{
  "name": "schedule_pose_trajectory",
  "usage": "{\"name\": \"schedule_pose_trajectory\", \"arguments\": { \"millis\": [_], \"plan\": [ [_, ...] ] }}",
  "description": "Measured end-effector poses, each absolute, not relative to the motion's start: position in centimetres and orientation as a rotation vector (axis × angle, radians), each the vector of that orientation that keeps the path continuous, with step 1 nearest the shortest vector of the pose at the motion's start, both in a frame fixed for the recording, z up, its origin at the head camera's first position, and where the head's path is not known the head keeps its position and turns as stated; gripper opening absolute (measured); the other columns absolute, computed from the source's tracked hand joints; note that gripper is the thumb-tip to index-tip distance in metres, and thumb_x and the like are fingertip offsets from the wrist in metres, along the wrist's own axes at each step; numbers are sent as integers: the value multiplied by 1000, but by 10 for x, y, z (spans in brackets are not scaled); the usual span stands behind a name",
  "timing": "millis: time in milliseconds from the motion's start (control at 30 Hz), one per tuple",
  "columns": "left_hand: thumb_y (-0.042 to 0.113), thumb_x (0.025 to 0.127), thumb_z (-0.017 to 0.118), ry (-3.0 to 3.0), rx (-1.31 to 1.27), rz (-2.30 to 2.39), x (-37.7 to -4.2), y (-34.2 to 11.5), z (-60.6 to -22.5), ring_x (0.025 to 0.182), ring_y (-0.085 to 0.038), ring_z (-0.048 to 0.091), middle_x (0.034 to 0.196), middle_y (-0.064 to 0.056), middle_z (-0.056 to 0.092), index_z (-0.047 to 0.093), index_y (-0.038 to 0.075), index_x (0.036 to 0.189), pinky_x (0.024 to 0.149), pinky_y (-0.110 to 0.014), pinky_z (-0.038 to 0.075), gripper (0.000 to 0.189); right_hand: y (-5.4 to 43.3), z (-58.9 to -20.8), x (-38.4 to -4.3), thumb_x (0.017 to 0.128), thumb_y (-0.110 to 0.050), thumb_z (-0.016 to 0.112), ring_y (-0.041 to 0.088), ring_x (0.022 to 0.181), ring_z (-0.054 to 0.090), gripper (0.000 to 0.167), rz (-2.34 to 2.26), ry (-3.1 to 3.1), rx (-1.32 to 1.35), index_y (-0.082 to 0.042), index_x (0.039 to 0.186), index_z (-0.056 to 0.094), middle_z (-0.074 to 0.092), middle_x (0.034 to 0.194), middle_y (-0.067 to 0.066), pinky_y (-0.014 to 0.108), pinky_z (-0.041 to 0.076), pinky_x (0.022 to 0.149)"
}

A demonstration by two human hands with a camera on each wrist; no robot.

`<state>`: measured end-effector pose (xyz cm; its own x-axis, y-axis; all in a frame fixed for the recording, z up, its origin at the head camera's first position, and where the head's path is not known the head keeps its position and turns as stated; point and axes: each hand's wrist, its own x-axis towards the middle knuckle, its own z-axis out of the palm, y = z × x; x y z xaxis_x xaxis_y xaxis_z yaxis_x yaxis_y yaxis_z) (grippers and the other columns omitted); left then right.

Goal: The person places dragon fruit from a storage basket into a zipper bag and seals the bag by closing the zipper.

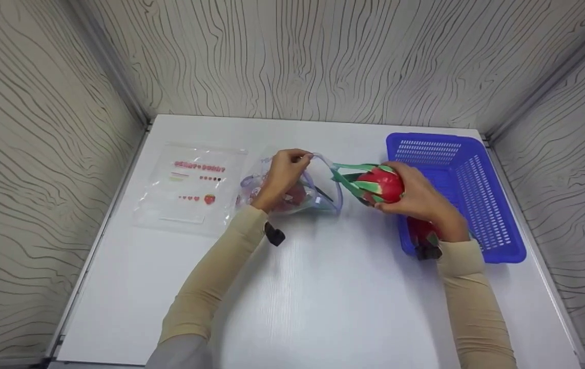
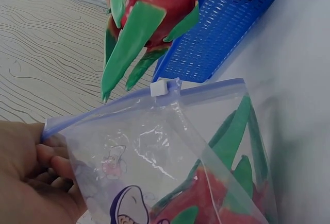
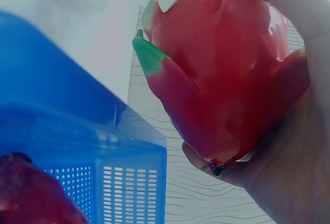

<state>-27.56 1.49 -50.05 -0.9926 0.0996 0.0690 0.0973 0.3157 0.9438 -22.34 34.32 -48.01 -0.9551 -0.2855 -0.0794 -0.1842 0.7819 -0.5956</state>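
My left hand [image 1: 283,177] pinches the purple-edged rim of a clear zip bag [image 2: 134,141], holding its mouth spread toward the right. A white slider [image 2: 159,88] sits on the zip edge. Inside the bag lies a red dragon fruit [image 2: 201,198] with green leaf tips, seen through the printed plastic. My right hand [image 1: 415,192] grips another dragon fruit [image 1: 382,184] around its red body, its green tips pointing left at the bag's mouth. In the right wrist view, the fingers and thumb wrap this fruit [image 3: 221,69] from the right side.
A blue perforated basket [image 1: 482,200] stands on the right, with one more dragon fruit [image 3: 36,193] in it, partly under my right wrist. A flat clear bag [image 1: 190,189] with strawberry print lies on the left of the white table [image 1: 323,307]. Wood-patterned panels [image 1: 292,61] enclose the table.
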Motion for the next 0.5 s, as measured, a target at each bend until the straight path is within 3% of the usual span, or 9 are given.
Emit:
{"name": "schedule_pose_trajectory", "arguments": {
  "millis": [500],
  "plan": [
    [20, 106, 65, 2570, 218, 1791, -276, 15, -502, 84, -12, 56, 105, -9, 77, 79, 2, 120, 72, -20, 47, 26, 330, -485, -226, 76, -40, 93, 40, 136, 49, 99, -901, 2830, -438, -17, 158, 42, 52, 148, 18, 67, 54, 106]
  ]
}}
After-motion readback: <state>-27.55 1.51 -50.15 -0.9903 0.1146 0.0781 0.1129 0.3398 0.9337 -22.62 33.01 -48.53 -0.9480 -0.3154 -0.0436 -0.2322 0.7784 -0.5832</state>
